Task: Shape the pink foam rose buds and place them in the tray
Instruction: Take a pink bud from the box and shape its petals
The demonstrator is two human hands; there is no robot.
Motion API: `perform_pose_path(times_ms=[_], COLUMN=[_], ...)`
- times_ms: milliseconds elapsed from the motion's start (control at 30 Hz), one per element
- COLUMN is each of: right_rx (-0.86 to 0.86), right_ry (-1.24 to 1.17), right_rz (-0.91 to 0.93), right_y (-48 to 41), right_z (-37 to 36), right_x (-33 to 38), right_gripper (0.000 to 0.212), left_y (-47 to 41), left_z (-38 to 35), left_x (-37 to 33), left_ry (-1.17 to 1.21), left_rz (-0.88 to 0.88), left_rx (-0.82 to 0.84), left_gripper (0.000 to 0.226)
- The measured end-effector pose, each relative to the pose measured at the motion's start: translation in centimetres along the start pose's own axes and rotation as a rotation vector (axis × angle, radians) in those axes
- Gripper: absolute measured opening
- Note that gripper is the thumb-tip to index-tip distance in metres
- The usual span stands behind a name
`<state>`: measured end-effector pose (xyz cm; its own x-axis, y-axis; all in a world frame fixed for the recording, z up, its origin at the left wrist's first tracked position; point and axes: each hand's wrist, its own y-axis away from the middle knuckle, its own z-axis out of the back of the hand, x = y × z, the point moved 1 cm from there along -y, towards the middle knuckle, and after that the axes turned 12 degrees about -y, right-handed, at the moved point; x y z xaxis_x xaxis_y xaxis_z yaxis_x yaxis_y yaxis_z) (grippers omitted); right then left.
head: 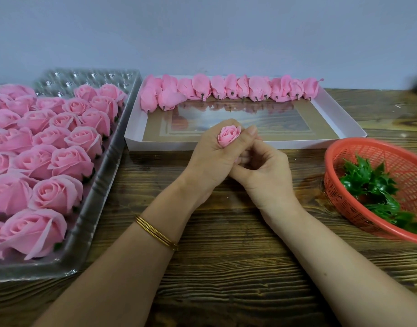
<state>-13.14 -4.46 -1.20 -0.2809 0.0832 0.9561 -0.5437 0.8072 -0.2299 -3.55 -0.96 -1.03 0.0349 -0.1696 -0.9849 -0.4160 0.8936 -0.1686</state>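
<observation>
L hand (209, 159) fingers curl round soft pink foam bud (228, 135) (layered petals); R hand (264, 173) curled beneath, grip unclear.

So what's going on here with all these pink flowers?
A person is shaping a pink foam rose bud. The left hand grips it, while the right hand curls in beneath; whether it holds the base is hidden. The white tray behind holds a row of buds along its far edge. A clear tray of roses sits left, a red basket of green leaves right.
</observation>
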Motion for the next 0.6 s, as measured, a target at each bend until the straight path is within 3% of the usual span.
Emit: perform_pose_path(times_ms=[200, 600], right_rx=[-0.018, 0.06], right_ry=[0.033, -0.025], right_rz=[0.027, -0.071], right_y=[0.12, 0.09], right_z=[-0.13, -0.04], right_x=[0.1, 0.29], right_gripper=[0.03, 0.022], left_y=[0.06, -0.3], left_z=[-0.07, 0.67], left_x=[-0.1, 0.36], left_ry=[-0.025, 0.008], left_rz=[0.01, -0.002], left_rx=[-0.009, 0.043], left_gripper=[0.012, 0.024])
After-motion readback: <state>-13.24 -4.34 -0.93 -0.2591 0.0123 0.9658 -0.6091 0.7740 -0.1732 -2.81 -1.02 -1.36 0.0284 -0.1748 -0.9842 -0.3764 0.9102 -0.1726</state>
